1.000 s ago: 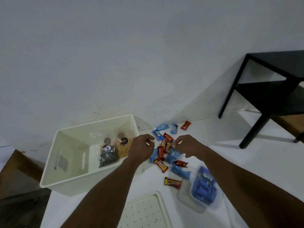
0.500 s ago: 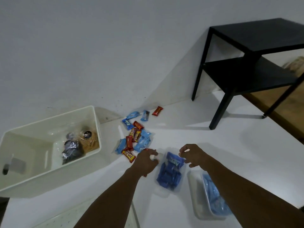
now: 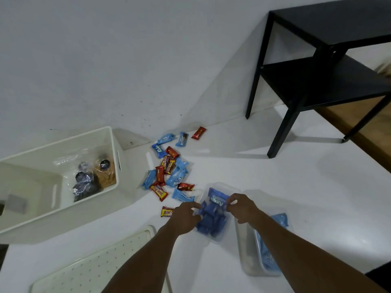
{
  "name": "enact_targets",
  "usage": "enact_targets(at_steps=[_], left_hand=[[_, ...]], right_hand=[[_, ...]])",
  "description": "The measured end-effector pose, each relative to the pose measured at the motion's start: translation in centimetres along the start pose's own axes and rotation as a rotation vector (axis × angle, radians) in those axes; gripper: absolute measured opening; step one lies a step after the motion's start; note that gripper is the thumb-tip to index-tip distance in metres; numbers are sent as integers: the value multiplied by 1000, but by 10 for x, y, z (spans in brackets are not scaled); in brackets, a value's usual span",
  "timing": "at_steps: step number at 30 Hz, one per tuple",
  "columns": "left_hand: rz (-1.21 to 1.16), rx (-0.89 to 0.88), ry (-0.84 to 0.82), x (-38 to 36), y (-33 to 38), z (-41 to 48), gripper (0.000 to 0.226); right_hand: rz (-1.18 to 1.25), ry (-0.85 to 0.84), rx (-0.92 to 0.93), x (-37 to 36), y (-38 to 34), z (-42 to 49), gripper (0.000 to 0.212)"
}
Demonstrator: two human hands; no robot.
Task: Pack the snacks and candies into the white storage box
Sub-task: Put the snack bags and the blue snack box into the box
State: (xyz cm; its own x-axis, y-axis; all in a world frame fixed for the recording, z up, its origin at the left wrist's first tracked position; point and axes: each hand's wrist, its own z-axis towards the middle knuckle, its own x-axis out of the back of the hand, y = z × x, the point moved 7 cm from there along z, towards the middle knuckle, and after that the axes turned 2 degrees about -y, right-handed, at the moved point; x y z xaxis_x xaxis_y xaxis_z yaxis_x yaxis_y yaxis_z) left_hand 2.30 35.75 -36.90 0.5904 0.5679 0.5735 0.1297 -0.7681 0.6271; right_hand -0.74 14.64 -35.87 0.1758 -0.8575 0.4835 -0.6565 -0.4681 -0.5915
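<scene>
Gripping clear tub (image 3: 220, 236) both sides: left hand (image 3: 185, 217) curls on left rim, right hand (image 3: 243, 208) pinches right rim. Tub, full of dark-blue candies (image 3: 211, 223), sits on table (image 3: 275, 176) right of white storage box (image 3: 63, 220).

White plastic storage box (image 3: 38, 157) at left, blue and red-yellow foil candy wrappers (image 3: 169, 167) mid-frame, dark blue packets (image 3: 211, 220) in a clear plastic tub (image 3: 214, 240), black metal side table (image 3: 330, 81) upper right, dotted white plastic lid (image 3: 95, 267) bottom left.

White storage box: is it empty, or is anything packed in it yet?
Partly filled. The white storage box holds clear bags of snacks at its right end; the rest of its floor shows bare.
</scene>
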Motion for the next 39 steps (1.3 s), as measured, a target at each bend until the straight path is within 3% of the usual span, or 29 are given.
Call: enact_targets(at_steps=[4,12,25,35,39], left_hand=[[35,-18,9,-4,0,-3,36],[-68,-42,-46,-8,21,-11,32],[-125,-382,-216,-75,142,-38,39],[-90,-248,-134,-130,122,-60,61],[-173,-188,-224,-133,124,-61,81]], right_hand=[[28,-32,-6,-12,5,0,7],[-58,73,120,13,2,-8,15],[-14,359,80,124,76,-85,20],[-49,194,239,111,119,-80,27],[17,143,230,106,125,-77,23]])
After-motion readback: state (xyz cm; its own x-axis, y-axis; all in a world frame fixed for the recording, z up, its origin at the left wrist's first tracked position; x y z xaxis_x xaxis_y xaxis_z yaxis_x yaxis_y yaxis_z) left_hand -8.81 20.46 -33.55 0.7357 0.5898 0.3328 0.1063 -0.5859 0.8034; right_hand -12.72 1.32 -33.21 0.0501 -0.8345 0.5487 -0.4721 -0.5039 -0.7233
